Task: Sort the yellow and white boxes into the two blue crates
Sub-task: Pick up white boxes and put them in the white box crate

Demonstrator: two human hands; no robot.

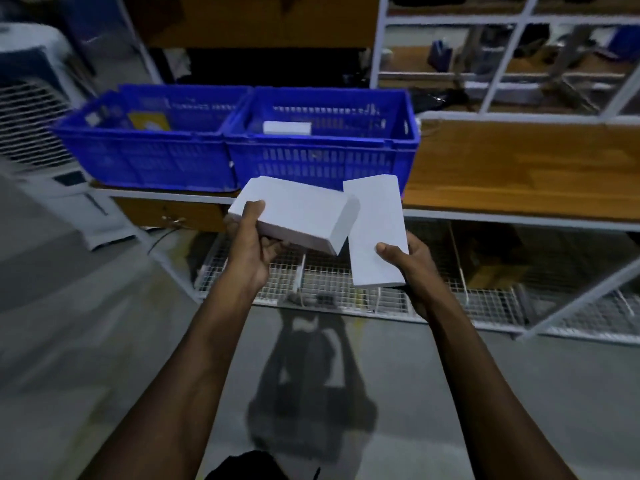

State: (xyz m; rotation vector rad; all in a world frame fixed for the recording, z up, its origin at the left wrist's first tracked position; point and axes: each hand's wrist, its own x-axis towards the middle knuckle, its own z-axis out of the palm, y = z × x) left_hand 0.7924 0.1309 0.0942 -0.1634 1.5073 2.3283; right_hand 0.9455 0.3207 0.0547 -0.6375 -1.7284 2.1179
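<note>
Left hand (251, 244) grips 1 flat white box (298, 213); right hand (412, 263) grips a slimmer white carton (375, 223).

- Dim, bluish indoor light.
- Soft shadow (304, 375) on floor (104, 341) below the hands: light from behind.
- Smeared blur left of left hand (249, 244); edges bend.
- White box (298, 216) it holds looks flat, featureless.

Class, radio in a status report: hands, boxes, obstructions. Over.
Left hand grips flat white box; right hand grips second white box. Right blue plastic crate holds a third white box, left blue crate a yellow box. Nothing blocking the crates.
</note>
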